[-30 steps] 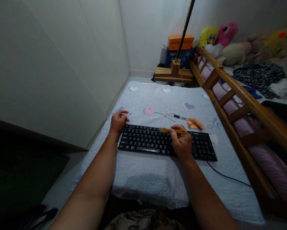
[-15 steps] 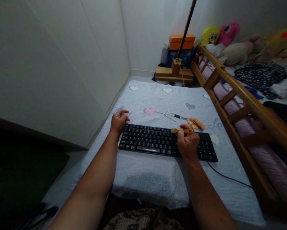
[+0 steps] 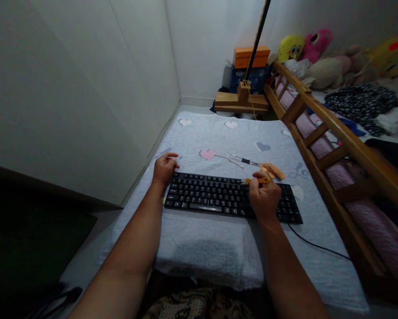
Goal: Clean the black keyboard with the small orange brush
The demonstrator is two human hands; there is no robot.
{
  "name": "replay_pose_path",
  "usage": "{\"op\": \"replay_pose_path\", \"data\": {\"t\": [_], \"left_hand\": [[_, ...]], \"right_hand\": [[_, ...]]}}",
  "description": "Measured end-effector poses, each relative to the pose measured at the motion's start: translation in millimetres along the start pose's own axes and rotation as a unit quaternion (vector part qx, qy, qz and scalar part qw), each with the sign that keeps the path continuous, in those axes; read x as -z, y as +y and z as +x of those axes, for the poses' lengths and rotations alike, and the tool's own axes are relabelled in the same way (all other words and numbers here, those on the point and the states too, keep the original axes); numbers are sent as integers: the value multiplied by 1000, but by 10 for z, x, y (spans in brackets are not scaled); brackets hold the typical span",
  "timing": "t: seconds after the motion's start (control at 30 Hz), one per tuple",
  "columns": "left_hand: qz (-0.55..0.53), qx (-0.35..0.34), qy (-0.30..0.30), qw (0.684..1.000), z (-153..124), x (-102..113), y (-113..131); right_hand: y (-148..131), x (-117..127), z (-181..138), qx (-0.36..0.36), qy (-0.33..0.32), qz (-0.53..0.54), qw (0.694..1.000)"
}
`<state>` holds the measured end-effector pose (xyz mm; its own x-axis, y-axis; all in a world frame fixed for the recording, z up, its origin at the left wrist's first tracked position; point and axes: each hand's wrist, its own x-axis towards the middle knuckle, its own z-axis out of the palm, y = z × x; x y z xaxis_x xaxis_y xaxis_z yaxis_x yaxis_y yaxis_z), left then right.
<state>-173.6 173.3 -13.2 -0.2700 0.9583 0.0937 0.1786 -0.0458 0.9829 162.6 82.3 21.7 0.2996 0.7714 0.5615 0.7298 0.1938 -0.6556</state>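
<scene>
A black keyboard [image 3: 205, 195] lies across the light-blue cloth in front of me. My right hand [image 3: 265, 195] is closed round a small brush [image 3: 259, 180] with an orange handle, whose pale bristles point left over the top row of keys. The hand hides part of the keyboard's right side. By the keyboard's top left corner, my left hand [image 3: 166, 168] rests with loosely bent fingers, slightly apart and holding nothing. Beyond the keys lie a wire tool [image 3: 245, 161] with a black grip, two thin white sticks [image 3: 235, 163] and a folded tan cloth [image 3: 276, 171].
A patterned light-blue cloth [image 3: 212, 133] covers the table. The keyboard's cable [image 3: 318, 247] runs off to the right. A wooden bed rail [image 3: 338, 124] borders the right side, a white panel [image 3: 86, 110] the left. At the back stand a wooden base [image 3: 241, 102] with a pole and boxes [image 3: 251, 57].
My right hand has shifted slightly to the right along the keyboard, with the brush in it. My left hand has stayed in place.
</scene>
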Motion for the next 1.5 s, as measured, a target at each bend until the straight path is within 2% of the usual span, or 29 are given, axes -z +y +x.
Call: {"op": "replay_pose_path", "data": {"t": [0.1,0.17,0.33,0.43,0.5,0.73,0.93,1.0,1.1,1.2,1.27,1.37,1.5], "left_hand": [[1,0,1,1000,0,3,-6],[0,2,1,1000,4,4,-13],[-1,2,1,1000,15,1,-22],[2,-1,4,1000,12,0,-13],[4,-3,4,1000,8,1,-5],[0,4,1,1000,11,4,4],[5,0,0,1000,17,5,2],[7,-2,1,1000,16,6,0],[10,-6,1,1000,10,7,-8],[11,-11,0,1000,6,7,-16],[9,-11,-1,1000,5,7,-19],[7,-4,-1,1000,9,7,-17],[13,-1,-2,1000,14,10,-9]], "right_hand": [[42,37,31,-4,34,-6,999],[9,39,24,-3,23,26,999],[-165,-28,-56,-5,-97,134,986],[-196,-64,-77,8,-129,133,983],[-161,-66,-65,13,-110,103,988],[151,97,108,-5,28,-28,999],[308,302,243,-50,96,-43,993],[295,297,234,-51,92,5,994],[243,219,179,-30,34,96,994],[199,133,132,-19,-32,111,993],[195,109,128,-18,-49,97,994],[246,142,168,-16,-32,65,997],[390,287,260,-55,35,-19,998]]}}
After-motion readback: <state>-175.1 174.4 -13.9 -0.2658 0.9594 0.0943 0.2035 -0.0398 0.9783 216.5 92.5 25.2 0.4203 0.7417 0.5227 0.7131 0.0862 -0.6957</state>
